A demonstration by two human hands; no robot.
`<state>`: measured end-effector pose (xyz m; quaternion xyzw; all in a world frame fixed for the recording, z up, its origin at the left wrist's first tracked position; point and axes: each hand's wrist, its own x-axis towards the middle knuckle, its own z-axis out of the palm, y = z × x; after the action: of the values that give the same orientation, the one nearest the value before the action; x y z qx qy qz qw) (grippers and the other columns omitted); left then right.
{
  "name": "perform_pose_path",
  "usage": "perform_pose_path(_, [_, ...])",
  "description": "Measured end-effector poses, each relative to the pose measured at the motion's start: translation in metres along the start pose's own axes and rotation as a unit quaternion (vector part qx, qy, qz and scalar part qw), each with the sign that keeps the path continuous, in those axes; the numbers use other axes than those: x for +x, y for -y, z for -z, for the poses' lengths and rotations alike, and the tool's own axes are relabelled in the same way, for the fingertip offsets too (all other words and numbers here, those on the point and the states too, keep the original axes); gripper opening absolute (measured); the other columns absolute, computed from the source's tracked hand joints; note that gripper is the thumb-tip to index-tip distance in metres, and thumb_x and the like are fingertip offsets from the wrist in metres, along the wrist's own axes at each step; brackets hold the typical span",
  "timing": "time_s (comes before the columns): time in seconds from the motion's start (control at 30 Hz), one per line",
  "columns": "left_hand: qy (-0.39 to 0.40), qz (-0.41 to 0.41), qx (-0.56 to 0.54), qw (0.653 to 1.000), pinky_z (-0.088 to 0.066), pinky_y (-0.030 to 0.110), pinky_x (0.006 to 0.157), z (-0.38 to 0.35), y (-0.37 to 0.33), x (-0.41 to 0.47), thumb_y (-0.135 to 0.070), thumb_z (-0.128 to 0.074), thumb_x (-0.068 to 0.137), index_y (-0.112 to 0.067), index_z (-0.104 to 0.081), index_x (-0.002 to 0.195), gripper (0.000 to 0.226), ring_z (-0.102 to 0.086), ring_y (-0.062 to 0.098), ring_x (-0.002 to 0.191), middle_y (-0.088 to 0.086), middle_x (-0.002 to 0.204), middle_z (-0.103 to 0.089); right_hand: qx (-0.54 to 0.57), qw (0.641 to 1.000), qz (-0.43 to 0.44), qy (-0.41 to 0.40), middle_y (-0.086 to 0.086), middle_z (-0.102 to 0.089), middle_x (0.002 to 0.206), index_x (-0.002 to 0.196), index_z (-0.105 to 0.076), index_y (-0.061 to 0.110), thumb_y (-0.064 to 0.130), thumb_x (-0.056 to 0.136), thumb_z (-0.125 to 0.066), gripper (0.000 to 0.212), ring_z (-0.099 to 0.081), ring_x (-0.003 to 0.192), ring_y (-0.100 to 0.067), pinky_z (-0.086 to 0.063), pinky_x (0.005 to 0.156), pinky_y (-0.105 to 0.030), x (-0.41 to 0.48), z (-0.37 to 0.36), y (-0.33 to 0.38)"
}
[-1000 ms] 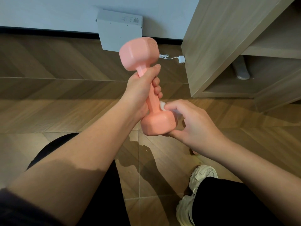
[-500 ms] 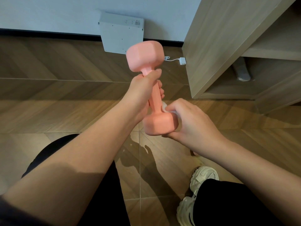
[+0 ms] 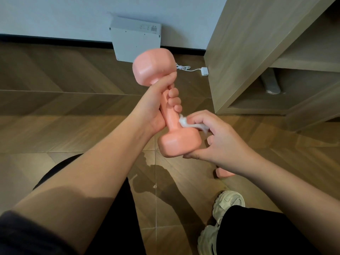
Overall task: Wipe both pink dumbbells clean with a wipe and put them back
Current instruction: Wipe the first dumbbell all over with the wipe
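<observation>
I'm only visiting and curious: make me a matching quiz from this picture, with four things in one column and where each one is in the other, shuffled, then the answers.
Things:
1. held pink dumbbell
2. wipe
3. white box
4. white plug

Places:
A. on the floor beside the wooden cabinet
B. pinched in the right hand, against the dumbbell's handle
C. standing against the wall
D. gripped round its handle by the left hand

Pairs: 1-D, 2-B, 3-C, 4-A.
</observation>
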<state>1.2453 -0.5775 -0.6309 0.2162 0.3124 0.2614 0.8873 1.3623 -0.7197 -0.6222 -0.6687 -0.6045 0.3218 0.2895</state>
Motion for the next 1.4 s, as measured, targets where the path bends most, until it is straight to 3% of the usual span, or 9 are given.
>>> perform_pose_path(0.2, [0.014, -0.003, 0.04, 0.999, -0.037, 0.021, 0.041, -0.001, 0.003, 0.003, -0.025, -0.062, 0.092, -0.019, -0.047, 0.063, 0.033, -0.035, 0.007, 0.04, -0.006, 0.048, -0.04, 0.004, 0.998, -0.043, 0.042, 0.039, -0.047, 0.109, 0.108, -0.035, 0.049, 0.039, 0.064, -0.089, 0.07, -0.052, 0.103, 0.012, -0.049, 0.07, -0.015, 0.0, -0.003, -0.004])
perform_pose_path(0.33, [0.007, -0.018, 0.051, 0.999, -0.037, 0.022, 0.042, -0.001, 0.004, 0.004, -0.024, -0.062, 0.092, -0.018, -0.046, 0.065, 0.032, -0.035, 0.008, 0.041, -0.005, 0.049, -0.04, -0.052, 0.997, -0.041, 0.048, 0.032, -0.056, 0.102, 0.111, -0.042, 0.052, 0.056, 0.063, -0.078, 0.06, -0.052, 0.101, 0.011, -0.04, 0.072, -0.014, 0.002, -0.003, -0.003])
perform_pose_path(0.47, [-0.024, -0.048, 0.074, 0.996, -0.038, 0.022, 0.042, -0.001, 0.006, 0.005, -0.022, -0.065, 0.091, -0.017, -0.048, 0.072, 0.026, -0.037, 0.009, 0.04, -0.004, 0.05, -0.041, -0.139, 0.989, 0.024, 0.053, 0.031, -0.052, 0.099, 0.098, -0.046, 0.044, 0.041, 0.073, -0.082, 0.044, -0.049, 0.097, 0.005, -0.039, 0.082, -0.015, 0.005, -0.003, 0.001])
perform_pose_path(0.67, [-0.091, -0.075, 0.092, 0.989, -0.037, 0.021, 0.042, 0.0, 0.009, 0.008, -0.021, -0.065, 0.091, -0.017, -0.054, 0.083, 0.015, -0.038, 0.009, 0.039, -0.005, 0.05, -0.043, -0.322, 0.943, 0.071, -0.052, -0.003, -0.065, 0.106, 0.1, -0.061, 0.013, 0.019, 0.065, -0.09, 0.046, -0.06, 0.101, -0.024, -0.04, 0.079, -0.031, -0.002, -0.018, 0.004])
perform_pose_path(0.87, [-0.111, -0.085, 0.13, 0.982, -0.041, 0.024, 0.046, 0.0, 0.023, 0.007, -0.023, -0.069, 0.088, -0.015, -0.055, 0.079, 0.018, -0.045, 0.011, 0.044, -0.003, 0.052, -0.048, -0.391, 0.919, 0.031, 0.019, 0.002, -0.064, 0.114, 0.113, -0.057, 0.019, 0.047, 0.071, -0.08, 0.056, -0.059, 0.11, -0.02, -0.044, 0.089, -0.036, 0.001, -0.024, 0.0])
perform_pose_path(1.03, [-0.026, -0.07, 0.167, 0.983, -0.051, 0.03, 0.062, 0.01, 0.013, 0.006, -0.011, -0.064, 0.09, -0.009, -0.059, 0.089, 0.006, -0.057, 0.014, 0.059, 0.002, 0.067, -0.058, -0.317, 0.947, 0.035, 0.021, 0.016, -0.056, 0.085, 0.085, -0.048, 0.031, 0.053, 0.075, -0.069, 0.032, -0.054, 0.085, -0.01, -0.037, 0.076, -0.03, 0.005, -0.014, -0.005])
perform_pose_path(1.17, [0.048, -0.039, 0.095, 0.994, -0.055, 0.032, 0.069, 0.015, 0.005, 0.002, -0.012, -0.061, 0.09, -0.012, -0.063, 0.084, 0.006, -0.065, 0.018, 0.074, 0.005, 0.081, -0.069, -0.186, 0.982, 0.036, 0.01, 0.019, -0.047, 0.072, 0.069, -0.039, 0.033, 0.058, 0.068, -0.066, 0.038, -0.046, 0.073, -0.002, -0.031, 0.063, -0.022, 0.005, -0.01, 0.0])
perform_pose_path(1.3, [0.063, -0.029, 0.038, 0.997, -0.048, 0.025, 0.051, 0.012, 0.002, -0.002, -0.023, -0.062, 0.089, -0.02, -0.057, 0.061, 0.029, -0.051, 0.009, 0.048, -0.005, 0.054, -0.054, -0.092, 0.996, 0.02, -0.01, 0.021, -0.053, 0.086, 0.084, -0.047, 0.035, 0.051, 0.064, -0.082, 0.044, -0.052, 0.086, 0.001, -0.037, 0.062, -0.012, 0.004, -0.009, 0.003])
perform_pose_path(1.4, [0.001, -0.048, 0.063, 0.997, -0.037, 0.022, 0.044, 0.009, 0.003, 0.0, -0.025, -0.062, 0.092, -0.021, -0.049, 0.062, 0.032, -0.035, 0.008, 0.041, -0.006, 0.046, -0.037, -0.163, 0.986, 0.014, 0.011, 0.021, -0.049, 0.085, 0.086, -0.047, 0.03, 0.048, 0.068, -0.084, 0.044, -0.05, 0.082, -0.006, -0.035, 0.063, -0.019, 0.009, -0.009, 0.002])
